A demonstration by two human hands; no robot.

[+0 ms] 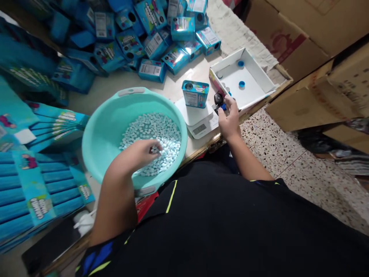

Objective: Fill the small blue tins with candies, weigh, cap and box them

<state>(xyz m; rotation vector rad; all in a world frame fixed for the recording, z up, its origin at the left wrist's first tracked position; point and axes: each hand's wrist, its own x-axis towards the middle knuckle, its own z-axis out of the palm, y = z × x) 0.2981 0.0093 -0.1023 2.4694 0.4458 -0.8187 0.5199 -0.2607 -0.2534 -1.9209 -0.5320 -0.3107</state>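
A pale table (170, 86) is supporting one wide, oval, smooth plastic basin (103, 142) in turquoise, with two grey handles showing on its rim. Beyond the basin, glossy blue printed cartons (151, 70) are lying heaped at mixed angles, more than a dozen, overlapping too much for an exact count. To the right of the basin, one shallow rectangular white tray (256, 86) is resting, its walls thin and straight. Between the basin and the tray, one flat white scale (198, 120) is sitting, its small display unreadable.

The left hand (145, 154) is hanging inside the basin with its fingers loosely curled and thumb close to them; whether anything is in them cannot be told. The right hand (230, 119) is hovering at the scale's side away from the basin, thumb and forefinger parted by a small gap, beside one rounded black object (218, 99); whether they are gripping anything cannot be told.

On the scale, just right of the basin, one box (196, 95) is standing upright, its single round hole facing up and the top's longer edge running sideways; foreshortening is hiding whether its height is the long axis. Two round blue caps (241, 84) are lying clearly in the tray. Countless small, smooth whitish pellets (170, 148) are covering part of the basin's floor.
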